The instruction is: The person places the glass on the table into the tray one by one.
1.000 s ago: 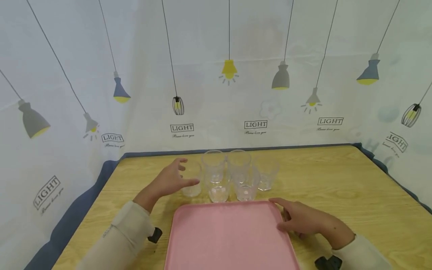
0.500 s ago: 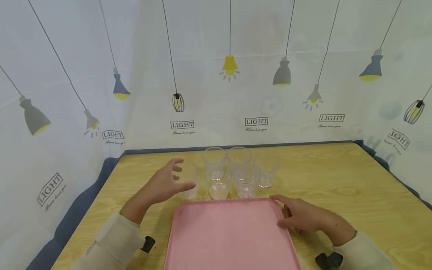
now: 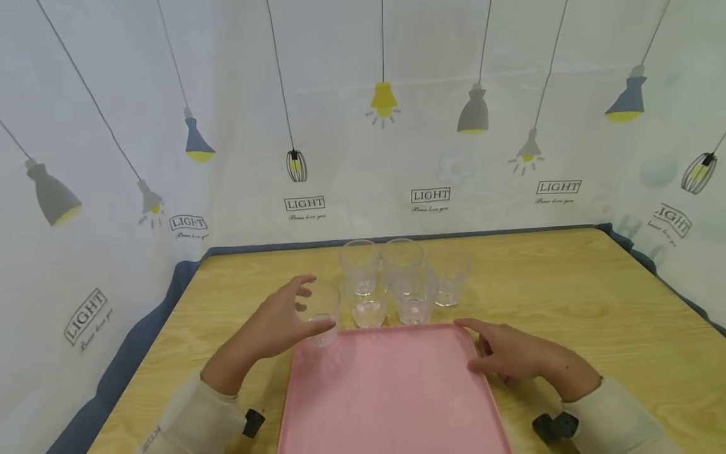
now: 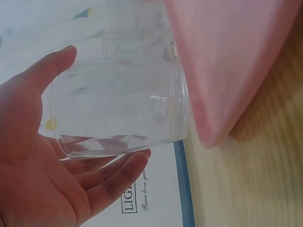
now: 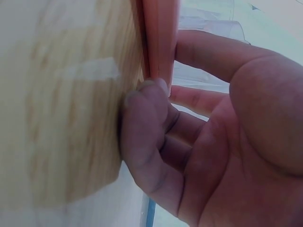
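Note:
My left hand (image 3: 278,321) holds a clear glass (image 3: 324,302) between thumb and fingers. The glass stands upright over the back left corner of the pink tray (image 3: 391,391). In the left wrist view the glass (image 4: 123,101) has its base close to the rim of the tray (image 4: 203,113). My right hand (image 3: 513,353) grips the tray's right edge near its back corner. Seen from the right wrist, the thumb (image 5: 203,49) lies against the tray rim (image 5: 161,42) and the other fingers curl at its underside, next to the table.
Several more clear glasses (image 3: 368,310) stand grouped just behind the tray, one (image 3: 448,277) on the right of the group. They rest on a wood-grain table (image 3: 567,296). White cloth (image 3: 351,157) printed with lamps rises behind and at both sides.
My left hand first drew the glass left, away from the others, then brought it toward me over the tray's corner. The right hand keeps its grip on the tray edge.

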The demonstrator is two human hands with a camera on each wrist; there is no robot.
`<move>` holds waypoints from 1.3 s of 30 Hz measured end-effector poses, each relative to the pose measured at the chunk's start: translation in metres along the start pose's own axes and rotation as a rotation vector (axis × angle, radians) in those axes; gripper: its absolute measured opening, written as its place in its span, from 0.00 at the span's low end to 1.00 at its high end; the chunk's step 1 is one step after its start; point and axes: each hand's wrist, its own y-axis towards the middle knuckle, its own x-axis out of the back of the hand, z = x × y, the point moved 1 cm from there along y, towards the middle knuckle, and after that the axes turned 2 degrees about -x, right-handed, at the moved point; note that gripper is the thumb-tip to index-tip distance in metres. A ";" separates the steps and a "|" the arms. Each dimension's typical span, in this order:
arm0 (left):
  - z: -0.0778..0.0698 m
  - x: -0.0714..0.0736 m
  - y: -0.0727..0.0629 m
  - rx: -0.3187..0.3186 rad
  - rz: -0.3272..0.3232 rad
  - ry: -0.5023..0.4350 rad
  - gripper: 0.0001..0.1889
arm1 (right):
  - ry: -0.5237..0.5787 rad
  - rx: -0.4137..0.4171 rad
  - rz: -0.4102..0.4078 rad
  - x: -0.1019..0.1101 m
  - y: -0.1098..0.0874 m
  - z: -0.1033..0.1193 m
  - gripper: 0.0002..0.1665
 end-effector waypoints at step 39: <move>0.001 -0.005 -0.016 -0.057 0.122 -0.043 0.48 | -0.035 -0.054 -0.012 -0.001 -0.001 0.005 0.46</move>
